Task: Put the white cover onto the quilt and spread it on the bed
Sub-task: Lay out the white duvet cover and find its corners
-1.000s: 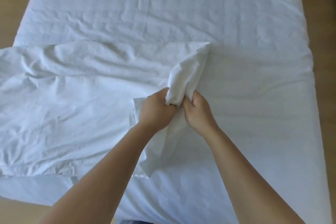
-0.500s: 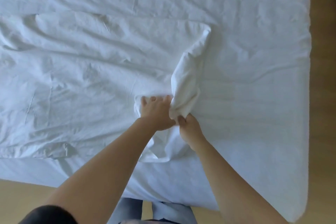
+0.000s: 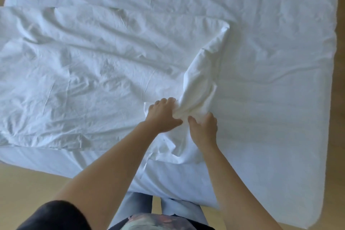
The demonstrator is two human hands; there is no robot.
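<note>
— Wooden floor [image 3: 28,183] at lower left; bed [image 3: 270,61] fills the rest. White cover [image 3: 84,71] lies rumpled across left and centre.
— Grip?
— Left hand [image 3: 164,115] and right hand [image 3: 204,129] both pinch one bunched fold at centre. I judge it light, limp, slip-prone; better held at a corner or seam.
— Quilt?
— Cannot make it out, white on white. Cover's left edge is cut off.

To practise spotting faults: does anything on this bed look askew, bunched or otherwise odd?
Yes. The white cover is creased and covers only the left part of the bed. Its right edge is bunched into a raised ridge, which the left hand and right hand grip.
</note>
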